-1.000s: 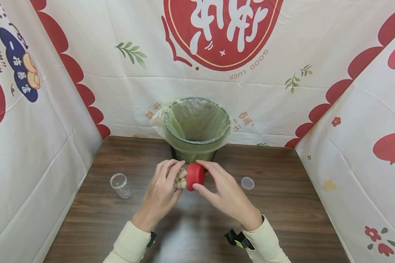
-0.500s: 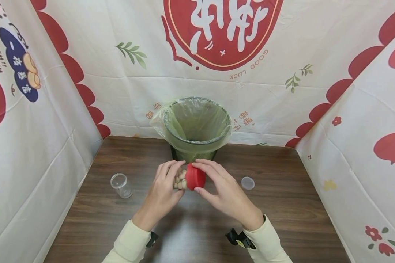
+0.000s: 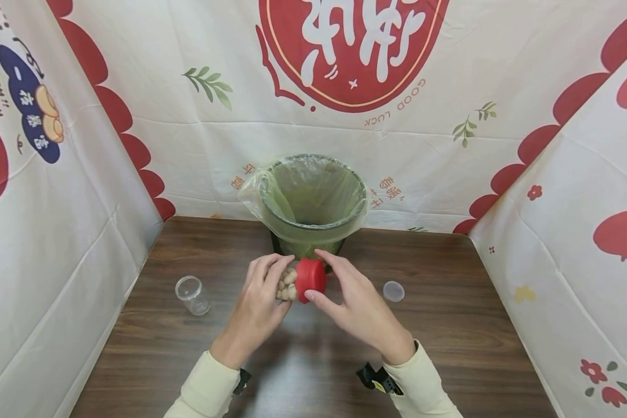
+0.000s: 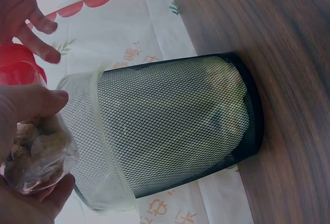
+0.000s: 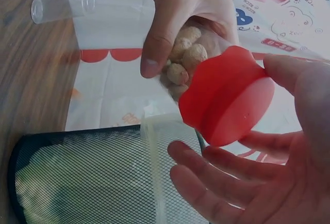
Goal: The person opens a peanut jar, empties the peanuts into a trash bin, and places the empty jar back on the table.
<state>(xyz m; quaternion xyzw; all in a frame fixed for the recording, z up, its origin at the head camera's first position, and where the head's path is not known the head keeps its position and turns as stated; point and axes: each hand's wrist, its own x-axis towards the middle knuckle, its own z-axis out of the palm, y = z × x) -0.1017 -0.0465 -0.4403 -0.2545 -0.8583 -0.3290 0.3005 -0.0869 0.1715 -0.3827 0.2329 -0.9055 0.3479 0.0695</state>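
Note:
A clear jar [image 3: 287, 284] of tan, rounded lumps lies on its side in the air, its red scalloped lid [image 3: 310, 280] facing right. My left hand [image 3: 253, 305] grips the jar body from the left, thumb below and fingers above. Across from it, my right hand [image 3: 363, 307] holds the lid's edge between thumb and index finger. The right wrist view shows the lid [image 5: 227, 97] seated on the jar's mouth, with the other right fingers spread below it. What the lumps in the jar [image 4: 44, 154] are, I cannot tell.
Just behind the hands stands a mesh bin [image 3: 303, 247] with a translucent liner folded over its rim. An uncovered clear jar [image 3: 193, 296] stands on the wooden table [image 3: 433, 325] at left. A small translucent disc [image 3: 393, 291] lies at right. Printed cloth surrounds the table.
The right fingers reached farther over the lid half a second ago, and have since drawn back to its edge. The lid has tilted slightly. The left hand stays on the jar.

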